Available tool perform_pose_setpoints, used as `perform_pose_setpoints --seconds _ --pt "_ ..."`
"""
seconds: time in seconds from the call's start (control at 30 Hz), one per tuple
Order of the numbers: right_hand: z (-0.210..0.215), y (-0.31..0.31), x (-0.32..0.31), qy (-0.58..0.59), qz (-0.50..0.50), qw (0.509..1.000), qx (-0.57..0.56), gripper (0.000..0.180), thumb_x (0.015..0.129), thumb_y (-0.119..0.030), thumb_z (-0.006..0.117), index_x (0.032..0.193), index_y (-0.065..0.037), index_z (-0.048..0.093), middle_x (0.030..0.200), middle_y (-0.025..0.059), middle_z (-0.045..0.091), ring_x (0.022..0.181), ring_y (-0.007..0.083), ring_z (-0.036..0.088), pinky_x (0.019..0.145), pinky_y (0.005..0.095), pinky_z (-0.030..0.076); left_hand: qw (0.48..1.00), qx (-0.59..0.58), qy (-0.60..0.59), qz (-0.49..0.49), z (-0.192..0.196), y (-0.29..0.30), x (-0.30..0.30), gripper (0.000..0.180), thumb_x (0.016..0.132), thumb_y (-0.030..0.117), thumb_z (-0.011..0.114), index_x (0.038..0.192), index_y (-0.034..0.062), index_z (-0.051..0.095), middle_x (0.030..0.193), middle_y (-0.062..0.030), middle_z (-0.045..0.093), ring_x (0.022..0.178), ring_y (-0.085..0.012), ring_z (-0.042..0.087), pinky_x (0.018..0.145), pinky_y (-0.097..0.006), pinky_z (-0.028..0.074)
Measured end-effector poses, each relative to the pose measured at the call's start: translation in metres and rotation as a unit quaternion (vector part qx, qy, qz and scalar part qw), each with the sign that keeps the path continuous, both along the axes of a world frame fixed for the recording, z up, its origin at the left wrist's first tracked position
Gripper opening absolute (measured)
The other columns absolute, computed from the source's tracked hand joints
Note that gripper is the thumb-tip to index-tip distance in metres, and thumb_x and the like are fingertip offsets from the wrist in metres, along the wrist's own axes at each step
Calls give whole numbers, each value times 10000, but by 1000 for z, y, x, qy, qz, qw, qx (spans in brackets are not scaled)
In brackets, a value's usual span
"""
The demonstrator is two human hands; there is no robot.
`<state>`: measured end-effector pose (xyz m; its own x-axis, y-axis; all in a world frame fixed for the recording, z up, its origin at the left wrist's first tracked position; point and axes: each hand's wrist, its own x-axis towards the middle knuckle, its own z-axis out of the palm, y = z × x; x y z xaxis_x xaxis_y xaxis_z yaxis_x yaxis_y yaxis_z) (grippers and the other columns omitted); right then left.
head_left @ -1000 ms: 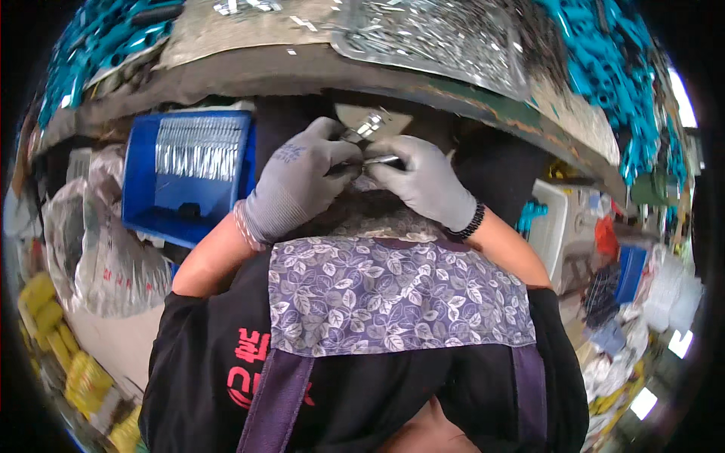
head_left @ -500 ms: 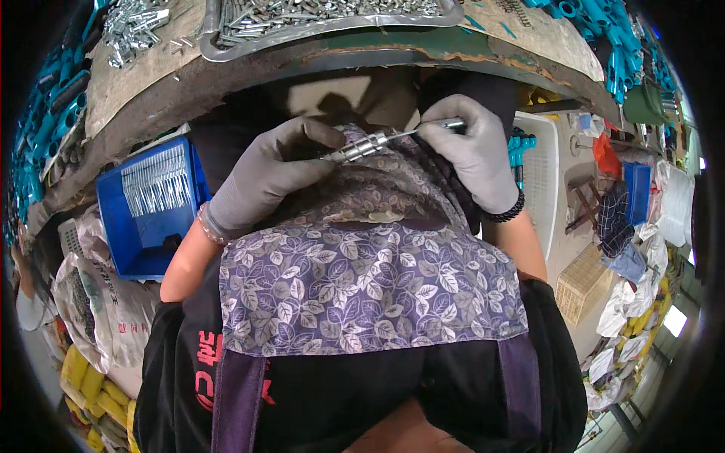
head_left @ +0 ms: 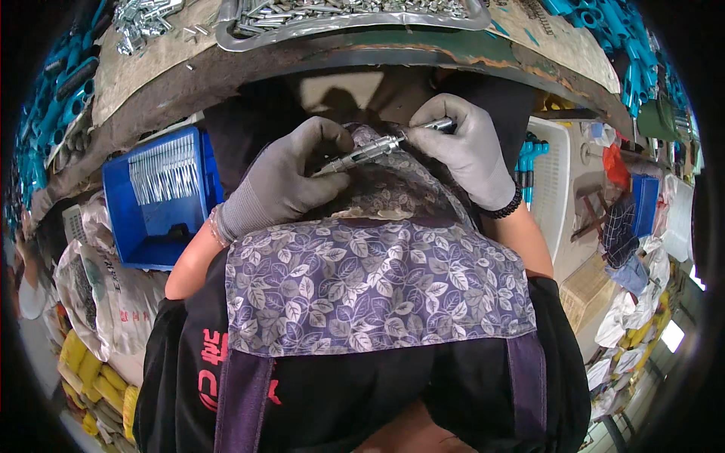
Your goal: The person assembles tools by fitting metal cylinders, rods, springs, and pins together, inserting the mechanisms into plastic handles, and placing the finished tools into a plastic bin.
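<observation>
Hands (head_left: 287,181) unchanged, still gripping metal rod (head_left: 370,151).

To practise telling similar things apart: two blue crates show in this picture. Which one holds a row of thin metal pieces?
The large blue crate at the person's left, beside the left hand. Silvery rods lie across it, while the small blue crate far right shows none.

Since 1 s ago both hands have drawn apart along the metal rod (head_left: 370,151), the blue bin (head_left: 162,200) sliding leftward.
</observation>
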<state>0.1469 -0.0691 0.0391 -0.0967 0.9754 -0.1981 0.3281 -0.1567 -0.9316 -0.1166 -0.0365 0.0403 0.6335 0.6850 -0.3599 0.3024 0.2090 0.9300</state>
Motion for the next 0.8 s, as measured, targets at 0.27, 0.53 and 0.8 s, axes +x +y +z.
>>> perform_pose_setpoints --seconds 0.27,0.53,0.8 --pt "-9 -8 -5 28 -20 999 40 164 879 -157 696 940 -6 678 816 11 651 774 69 576 722 233 462 998 -19 -48 22 -6 -1 1 277 881 32 676 1123 32 542 1079 -10 568 999 -97 521 899 -262 424" --pt "-21 -11 -15 69 16 993 91 181 997 -139 464 1024 -11 589 850 55 553 729 115 509 665 270 417 993 -50 -102 23 -10 2 2 238 848 14 673 1048 55 552 1043 5 559 990 -88 501 905 -260 411" --pt "-13 -5 -16 48 -45 991 117 161 996 -139 515 1082 -10 560 874 55 566 804 137 563 736 293 467 988 -77 -125 50 -2 8 10 221 864 15 666 1054 50 559 1028 11 559 980 -85 500 897 -253 417"
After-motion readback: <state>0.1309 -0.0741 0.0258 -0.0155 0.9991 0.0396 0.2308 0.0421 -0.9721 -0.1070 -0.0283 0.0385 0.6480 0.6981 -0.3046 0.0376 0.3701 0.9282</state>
